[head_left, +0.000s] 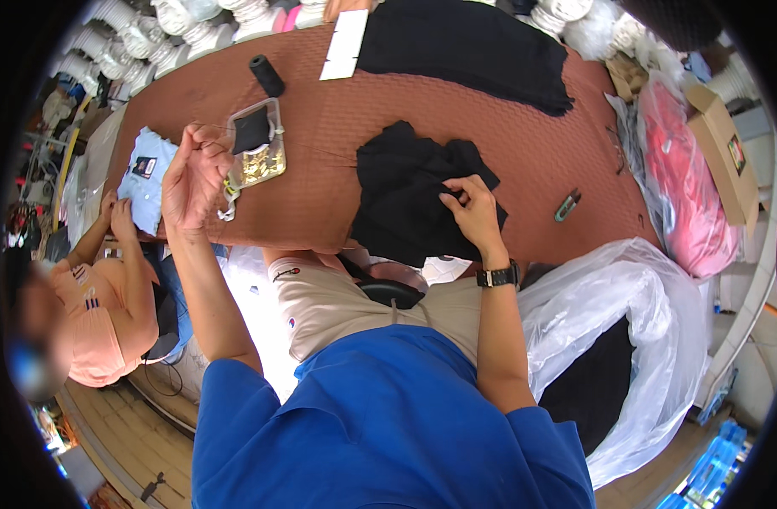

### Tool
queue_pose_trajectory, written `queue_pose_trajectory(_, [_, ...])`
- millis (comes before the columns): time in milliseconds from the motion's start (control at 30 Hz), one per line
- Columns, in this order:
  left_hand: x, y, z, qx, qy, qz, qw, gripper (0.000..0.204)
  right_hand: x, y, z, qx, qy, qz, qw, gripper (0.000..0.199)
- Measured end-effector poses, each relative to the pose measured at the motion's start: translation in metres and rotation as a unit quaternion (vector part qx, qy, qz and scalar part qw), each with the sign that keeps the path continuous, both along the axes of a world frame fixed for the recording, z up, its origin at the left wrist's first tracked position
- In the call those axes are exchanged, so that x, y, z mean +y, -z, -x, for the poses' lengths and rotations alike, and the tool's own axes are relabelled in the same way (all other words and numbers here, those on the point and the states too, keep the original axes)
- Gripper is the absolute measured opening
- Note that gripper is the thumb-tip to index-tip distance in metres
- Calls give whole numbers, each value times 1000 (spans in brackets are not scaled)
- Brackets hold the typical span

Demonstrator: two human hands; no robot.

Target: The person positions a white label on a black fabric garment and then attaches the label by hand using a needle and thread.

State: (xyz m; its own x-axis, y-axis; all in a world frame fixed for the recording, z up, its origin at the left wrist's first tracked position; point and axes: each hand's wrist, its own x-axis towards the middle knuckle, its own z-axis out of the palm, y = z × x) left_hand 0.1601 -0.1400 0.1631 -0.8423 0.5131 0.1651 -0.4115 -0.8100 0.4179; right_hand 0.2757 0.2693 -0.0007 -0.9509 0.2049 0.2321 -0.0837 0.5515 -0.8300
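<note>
A crumpled black cloth garment lies at the table's near edge in front of me. My right hand, with a black watch on its wrist, rests on the garment's right part and pinches the fabric between thumb and fingers. Raised to the left, my left hand has its thumb and fingertips pressed together. What they hold is too fine to make out; a faint thread-like line runs between that side and the garment. Just beyond it sits a clear plastic box with small gold-coloured pieces and a black square inside.
On the brown quilted table cover are a black thread spool, a white card, folded black fabric and a small green cutter. A co-worker handles a light blue garment. Clear plastic bagging fills the right side.
</note>
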Motion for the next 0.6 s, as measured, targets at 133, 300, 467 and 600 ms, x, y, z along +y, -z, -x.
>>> queue_pose_trajectory(133, [-10,1,-1,20,-42,90,995,13,-3,-8,1,-28,-14,-10,999,27])
queue_pose_trajectory(300, [-2,-3,-2,46,-60,181,980,16,-14,-59,15,-6,-3,-19,1000,27])
queue_pose_trajectory(467, [32,-13,-14,104,-77,408,904,12,-65,-128,35,88,-122,81,985,31])
queue_pose_trajectory(600, [75,-30,-33,123,-38,450,884,13,-107,-140,46,98,-258,144,950,32])
